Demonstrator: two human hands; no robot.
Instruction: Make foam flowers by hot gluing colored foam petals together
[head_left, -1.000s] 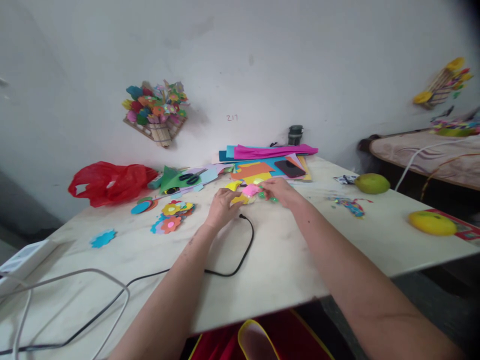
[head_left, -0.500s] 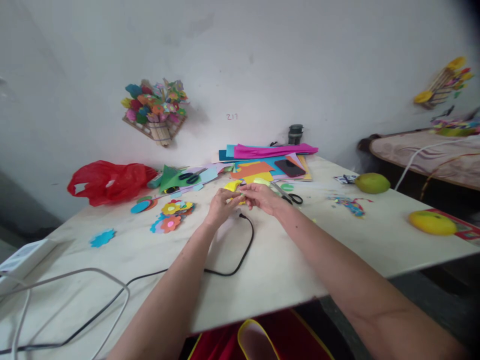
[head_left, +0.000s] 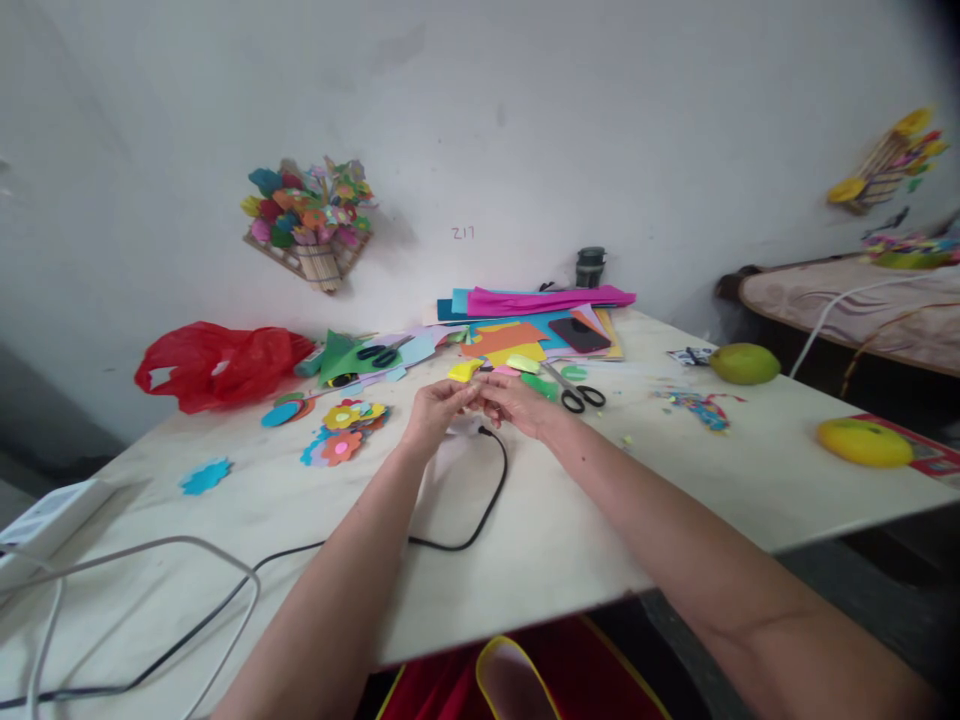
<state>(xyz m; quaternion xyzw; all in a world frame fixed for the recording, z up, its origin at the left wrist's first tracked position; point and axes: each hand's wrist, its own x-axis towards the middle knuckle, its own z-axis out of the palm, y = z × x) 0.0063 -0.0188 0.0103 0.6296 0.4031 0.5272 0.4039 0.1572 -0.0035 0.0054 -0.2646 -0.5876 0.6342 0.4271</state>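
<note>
My left hand (head_left: 437, 411) and my right hand (head_left: 512, 398) meet fingertip to fingertip over the middle of the table. Their fingers are pinched together, and whatever is between them is too small to make out. Just beyond the fingers lies a yellow piece (head_left: 464, 371), and a green piece (head_left: 538, 386) shows behind my right hand. Scissors with black handles (head_left: 574, 391) rest to the right of that hand. The plug end of a black cable (head_left: 486, 432) lies just below my hands.
Paper flowers (head_left: 342, 448), a blue flower cutout (head_left: 205, 476) and a red plastic bag (head_left: 217, 362) are at the left. Coloured sheets (head_left: 510, 342) and a phone (head_left: 580, 335) lie behind. Two mangoes (head_left: 745, 364) sit at the right; cables cross the front left.
Both hands have shifted slightly toward me and lower, fingers still together. More of the yellow piece, the green piece and the scissor handles now shows.
</note>
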